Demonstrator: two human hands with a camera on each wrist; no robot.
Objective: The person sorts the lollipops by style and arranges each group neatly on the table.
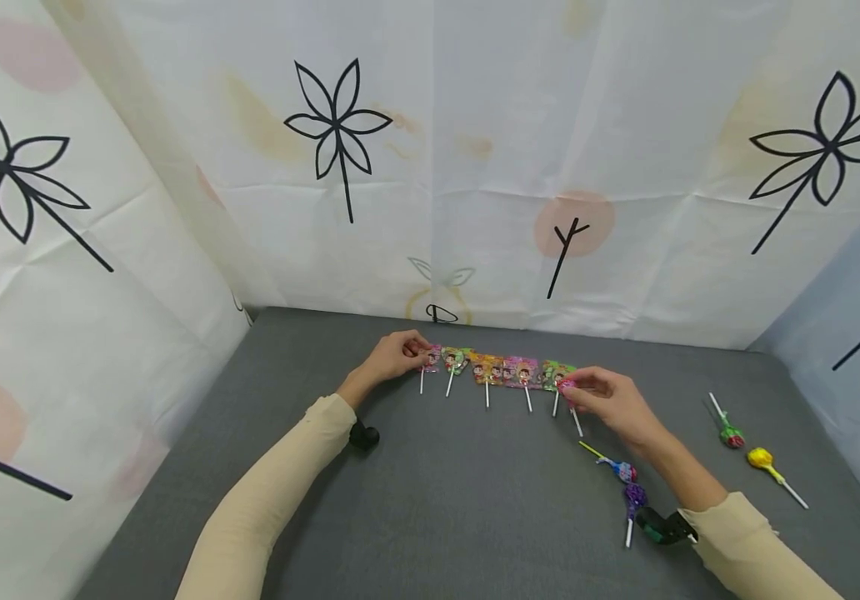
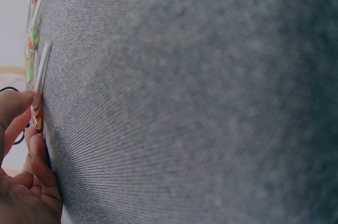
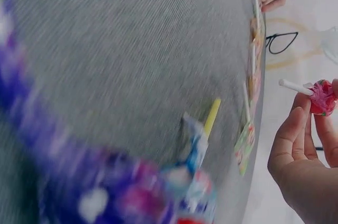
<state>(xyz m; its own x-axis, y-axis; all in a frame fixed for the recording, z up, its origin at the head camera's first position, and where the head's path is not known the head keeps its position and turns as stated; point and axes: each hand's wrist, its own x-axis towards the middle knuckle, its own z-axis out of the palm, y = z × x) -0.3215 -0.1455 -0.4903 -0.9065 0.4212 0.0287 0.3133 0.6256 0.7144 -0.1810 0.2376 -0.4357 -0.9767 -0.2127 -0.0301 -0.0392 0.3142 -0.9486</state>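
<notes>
Several flat lollipops in bright wrappers lie side by side along the far part of the grey table, sticks pointing toward me. At the row's left end, my left hand (image 1: 397, 356) pinches the pink-wrapped lollipop (image 2: 38, 108) between thumb and fingers. Beside it come a green lollipop (image 1: 454, 360), an orange one (image 1: 487, 368), a pink one (image 1: 522, 372) and another green one (image 1: 552, 372). At the right end my right hand (image 1: 610, 400) grips a round pink-red lollipop (image 3: 321, 97) by its head, its white stick sticking out; it is raised above the table in the right wrist view.
Below my right hand lie a blue round lollipop (image 1: 623, 472) with a yellow stick and a purple one (image 1: 635, 495). Farther right are a green-and-red lollipop (image 1: 732, 436) and a yellow one (image 1: 760, 457). A patterned white curtain (image 1: 490, 167) hangs behind the grey table (image 1: 445, 500).
</notes>
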